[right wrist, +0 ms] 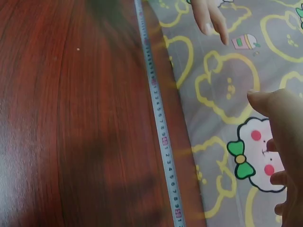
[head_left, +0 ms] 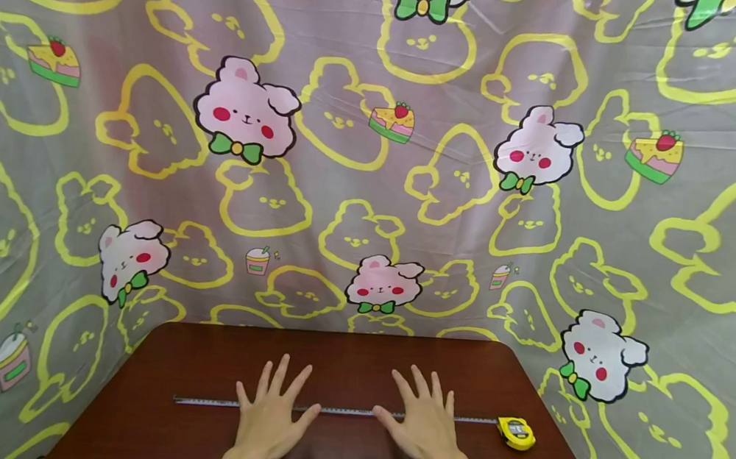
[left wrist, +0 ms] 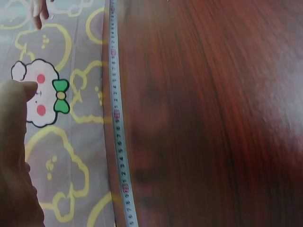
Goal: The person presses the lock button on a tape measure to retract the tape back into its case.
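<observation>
A yellow tape measure [head_left: 516, 433] lies at the right side of the dark red-brown table, its blade [head_left: 347, 411] pulled out in a long straight line to the left. Both hands hold nothing, with fingers spread. My left hand [head_left: 269, 416] is over the left part of the blade, hiding a stretch of it in the head view. Over the right part, nearer the yellow case, is my right hand [head_left: 422, 423]. Printed numbers show on the blade [left wrist: 117, 113] in the left wrist view, and the blade [right wrist: 161, 127] also runs lengthwise through the right wrist view.
The wooden table [head_left: 342, 356] has rounded far corners. A grey curtain [head_left: 346, 183] with yellow outlines and white cartoon rabbits hangs behind it and along both sides, close to the table edges.
</observation>
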Tool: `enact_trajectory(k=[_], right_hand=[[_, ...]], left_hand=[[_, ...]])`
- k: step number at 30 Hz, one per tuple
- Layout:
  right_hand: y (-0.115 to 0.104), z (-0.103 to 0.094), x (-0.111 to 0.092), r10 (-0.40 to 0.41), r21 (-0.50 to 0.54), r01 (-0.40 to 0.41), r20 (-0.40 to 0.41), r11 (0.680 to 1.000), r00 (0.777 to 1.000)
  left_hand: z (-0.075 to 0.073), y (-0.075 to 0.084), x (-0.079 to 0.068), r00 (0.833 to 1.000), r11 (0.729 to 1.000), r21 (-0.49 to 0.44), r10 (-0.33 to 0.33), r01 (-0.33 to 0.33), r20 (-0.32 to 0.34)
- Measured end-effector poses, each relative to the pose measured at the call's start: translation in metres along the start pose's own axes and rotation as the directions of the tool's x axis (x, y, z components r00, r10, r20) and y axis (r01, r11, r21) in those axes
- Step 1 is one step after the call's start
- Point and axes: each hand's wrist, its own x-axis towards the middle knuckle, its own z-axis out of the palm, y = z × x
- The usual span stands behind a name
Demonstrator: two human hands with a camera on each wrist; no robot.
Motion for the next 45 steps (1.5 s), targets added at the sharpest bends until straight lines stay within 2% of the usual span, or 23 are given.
enact_trajectory(k=[5,12,19,27,37,45], right_hand=[[0.011,-0.002,-0.001,0.024,0.019,-0.024,-0.003,1.000,1.000],[0.025,-0.005,-0.002,0.048,0.025,-0.048,-0.021,0.999,0.999],[0.038,-0.008,-0.001,0.055,0.037,-0.053,-0.053,0.998,0.997],[0.060,-0.008,-0.001,0.065,0.043,-0.061,-0.083,0.997,0.994],[0.090,-0.009,-0.003,0.100,0.065,-0.093,-0.110,0.994,0.989],[0.121,-0.006,-0.010,0.107,0.064,-0.097,-0.168,0.993,0.980]], left_hand=[[-0.003,-0.013,-0.002,1.000,1.000,-0.008,-0.013,0.013,0.003],[-0.007,-0.032,-0.004,0.999,0.999,-0.041,-0.030,0.029,-0.027],[-0.014,-0.054,-0.004,0.997,0.995,-0.061,-0.077,0.078,0.012],[-0.024,-0.082,-0.003,0.993,0.991,-0.061,-0.118,0.118,0.006],[-0.033,-0.121,-0.011,0.966,0.969,-0.066,-0.229,0.238,0.122],[-0.031,-0.146,-0.011,0.955,0.957,-0.103,-0.252,0.270,0.158]])
